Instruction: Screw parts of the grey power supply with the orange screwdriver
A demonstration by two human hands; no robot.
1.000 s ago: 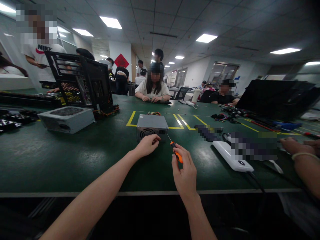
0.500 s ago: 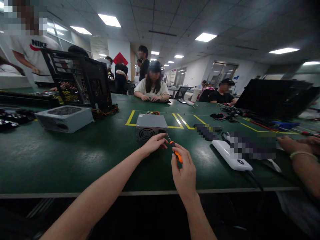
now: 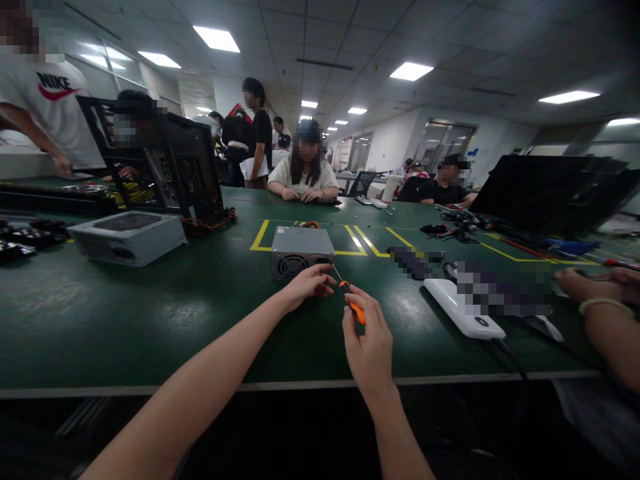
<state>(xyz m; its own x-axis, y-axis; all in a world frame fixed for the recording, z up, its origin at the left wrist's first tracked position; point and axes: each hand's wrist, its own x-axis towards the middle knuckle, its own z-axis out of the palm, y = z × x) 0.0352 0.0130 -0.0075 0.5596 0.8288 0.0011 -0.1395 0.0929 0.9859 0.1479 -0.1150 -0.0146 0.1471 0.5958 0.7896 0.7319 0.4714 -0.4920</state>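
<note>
A grey computer power supply sits on the tabletop. The left hand is at its right front corner, fingers loosely bent; I cannot tell whether they grip anything. Before that corner, the right hand holds an orange-and-black screwdriver in its fingers.

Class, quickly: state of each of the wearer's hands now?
Left hand: open at the power supply, contact unclear.
Right hand: closed around the screwdriver.

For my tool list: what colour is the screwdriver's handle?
The handle is orange and black, seen in the head view.
</note>
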